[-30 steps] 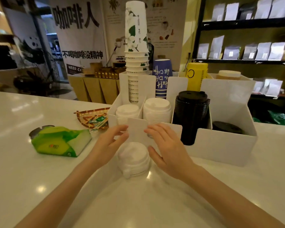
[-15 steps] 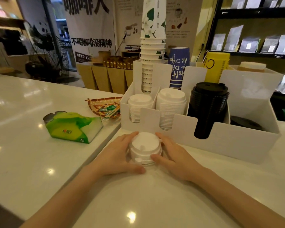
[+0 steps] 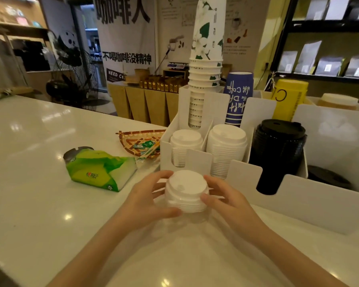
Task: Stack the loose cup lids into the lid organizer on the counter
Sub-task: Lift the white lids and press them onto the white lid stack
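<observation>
**Loose lids gathered in both hands, just short of the organizer**

Head view: A small stack of white lids (image 3: 184, 191) sits at the centre of the frame, held between two bare hands. The left hand (image 3: 145, 200) wraps its 9 o'clock side, fingers curled behind the top lid and the thumb pressed against the bottom edge. The right hand (image 3: 226, 200) closes on the 3 o'clock side, thumb on the stack's flank and fingers bent round the back. Both hands grip the stack; whether it rests on the white counter (image 3: 39, 204) or is just clear of it cannot be told.

The white lid organizer (image 3: 298, 206) stands just beyond, at 12 to 3 o'clock from the stack. Its front row holds a narrower white lid column (image 3: 186, 147) at 12 o'clock, a wider white lid column (image 3: 226, 150) at 1 o'clock, and a black lid column (image 3: 278, 154) at 2 o'clock. A green tissue pack (image 3: 101, 172) lies at 9 o'clock, and a woven tray (image 3: 140, 141) at 11 o'clock.

The step in hand looks like squaring up and lifting the gathered lids. The next move probably calls for raising the stack above the front wall, picking the white column whose width matches, and lowering it squarely so the lids nest rather than tilt or spill.
</observation>
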### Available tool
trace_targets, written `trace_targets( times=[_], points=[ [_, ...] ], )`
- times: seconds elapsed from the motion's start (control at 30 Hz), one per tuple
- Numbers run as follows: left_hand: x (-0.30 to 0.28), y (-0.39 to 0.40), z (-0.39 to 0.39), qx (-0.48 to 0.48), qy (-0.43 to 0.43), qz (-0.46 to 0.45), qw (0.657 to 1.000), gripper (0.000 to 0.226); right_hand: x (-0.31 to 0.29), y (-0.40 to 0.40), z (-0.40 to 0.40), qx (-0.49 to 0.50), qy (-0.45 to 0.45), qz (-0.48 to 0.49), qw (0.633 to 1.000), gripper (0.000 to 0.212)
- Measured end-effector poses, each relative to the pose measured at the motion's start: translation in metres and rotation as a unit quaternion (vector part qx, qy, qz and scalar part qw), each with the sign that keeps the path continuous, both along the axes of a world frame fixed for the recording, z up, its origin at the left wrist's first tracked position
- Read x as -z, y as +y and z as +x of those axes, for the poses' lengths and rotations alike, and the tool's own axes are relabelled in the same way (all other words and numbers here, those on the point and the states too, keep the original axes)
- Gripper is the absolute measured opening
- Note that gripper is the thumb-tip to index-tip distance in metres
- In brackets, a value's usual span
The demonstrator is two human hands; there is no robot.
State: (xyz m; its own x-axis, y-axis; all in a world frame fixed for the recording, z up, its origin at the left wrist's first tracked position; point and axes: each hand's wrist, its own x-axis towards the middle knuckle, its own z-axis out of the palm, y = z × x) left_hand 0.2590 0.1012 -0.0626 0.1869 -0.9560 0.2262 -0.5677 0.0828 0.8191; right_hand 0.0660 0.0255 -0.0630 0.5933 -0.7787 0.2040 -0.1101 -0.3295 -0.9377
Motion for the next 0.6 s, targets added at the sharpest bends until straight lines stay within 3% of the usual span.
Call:
trace_targets(
  times=[0.13, 0.37, 0.6],
  points=[
    [-0.03, -0.004, 0.007, -0.019, 0.055, -0.048, 0.997, 0.07, -0.034, -0.012, 0.006, -0.003, 0.019, -0.056, 0.998, 0.032],
    [-0.091, -0.032, 0.028, -0.055, 0.031, -0.112, 0.992, 0.059, -0.097, -0.046, 0.036, -0.024, 0.065, -0.168, 0.983, 0.047],
    [-0.09, -0.084, 0.037, -0.094, 0.0, -0.122, 0.988, 0.059, -0.111, -0.098, 0.055, -0.006, 0.197, -0.271, 0.942, 0.062]
  ],
)
